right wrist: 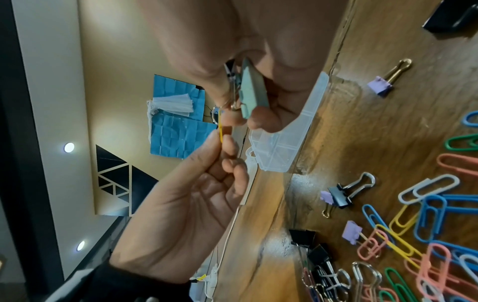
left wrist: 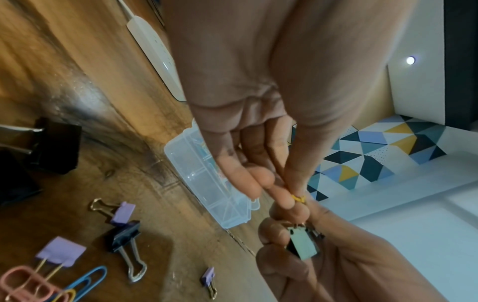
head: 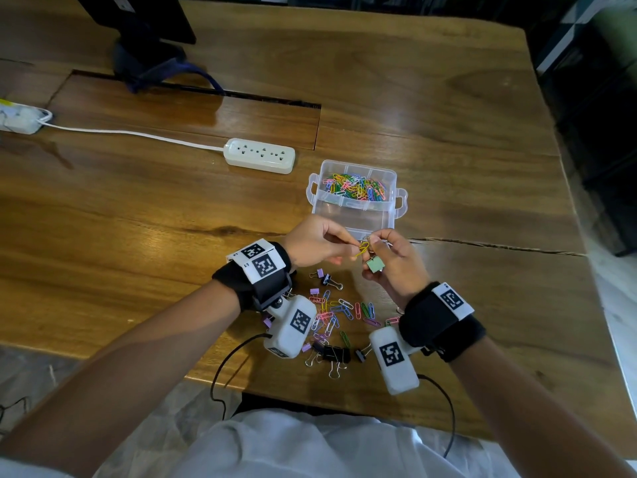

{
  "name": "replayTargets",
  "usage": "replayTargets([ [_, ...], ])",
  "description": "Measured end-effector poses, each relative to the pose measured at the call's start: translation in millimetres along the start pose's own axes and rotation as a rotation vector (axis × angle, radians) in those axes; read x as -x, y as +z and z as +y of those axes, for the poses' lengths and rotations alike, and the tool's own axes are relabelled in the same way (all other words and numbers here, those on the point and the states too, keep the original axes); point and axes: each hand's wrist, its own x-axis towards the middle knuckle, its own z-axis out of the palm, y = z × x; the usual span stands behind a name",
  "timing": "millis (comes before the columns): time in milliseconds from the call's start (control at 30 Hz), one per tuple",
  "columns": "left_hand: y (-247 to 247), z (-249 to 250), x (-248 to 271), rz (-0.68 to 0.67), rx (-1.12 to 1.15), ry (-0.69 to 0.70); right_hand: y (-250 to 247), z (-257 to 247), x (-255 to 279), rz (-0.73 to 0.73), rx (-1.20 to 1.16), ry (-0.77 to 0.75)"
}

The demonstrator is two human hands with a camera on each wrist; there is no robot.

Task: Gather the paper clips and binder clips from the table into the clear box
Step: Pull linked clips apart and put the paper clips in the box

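Both hands are raised just in front of the clear box (head: 355,210). My left hand (head: 319,241) pinches a yellow paper clip (head: 362,249) between thumb and fingertips; the clip (left wrist: 298,198) (right wrist: 221,133) hangs on the wire handle of a green binder clip (head: 375,264). My right hand (head: 393,263) grips that green binder clip (left wrist: 304,244) (right wrist: 252,90) in curled fingers. The box's far compartment holds several coloured paper clips (head: 355,186); its near compartment looks bare. On the table below my wrists lies a pile of paper clips (head: 332,313) with purple binder clips (head: 319,272) and black ones (head: 332,353).
A white power strip (head: 260,155) with its cord lies left of the box. A dark monitor stand (head: 148,60) is at the back left. The table edge (head: 572,188) runs down the right side. Wrist camera cables hang over the near edge.
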Motion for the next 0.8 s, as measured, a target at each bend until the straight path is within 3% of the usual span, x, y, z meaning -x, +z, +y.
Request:
replayTargets([
  [500,10,3,-4,0.244,-0.176,0.035,0,4,-3,0.034,0.086,-0.016],
  [800,22,-4,-4,0.316,-0.465,0.11,2,23,-6,0.096,0.222,0.026],
])
